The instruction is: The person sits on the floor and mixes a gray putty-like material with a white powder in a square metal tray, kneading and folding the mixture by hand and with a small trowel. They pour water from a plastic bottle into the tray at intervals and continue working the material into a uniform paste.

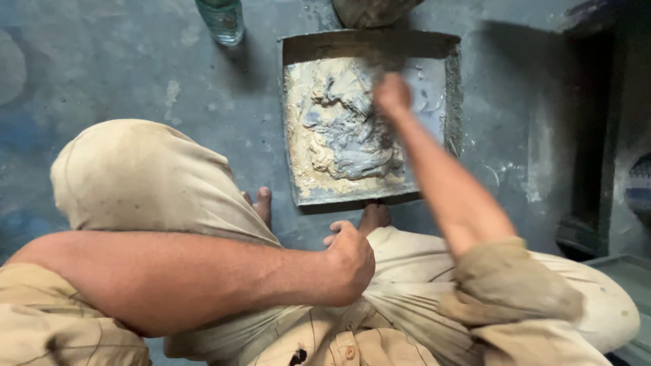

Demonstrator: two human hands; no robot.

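I squat over a square metal tray (453,81) on the floor. It holds a wet grey and tan paste (339,129). My right hand (392,95) is blurred and pressed down into the paste near the tray's far right side; its fingers are curled and smeared grey, and whether anything is in them I cannot make out. My left hand (349,261) rests in a loose fist on my lap, just behind my bare toes (373,215), and holds nothing. My left knee (135,169), in beige cloth, fills the left side.
A clear green-tinted bottle (222,19) stands on the grey concrete floor (203,95) at the far left of the tray. A dark rounded object (369,10) sits just beyond the tray's far edge. A dark frame or doorway (597,135) runs along the right.
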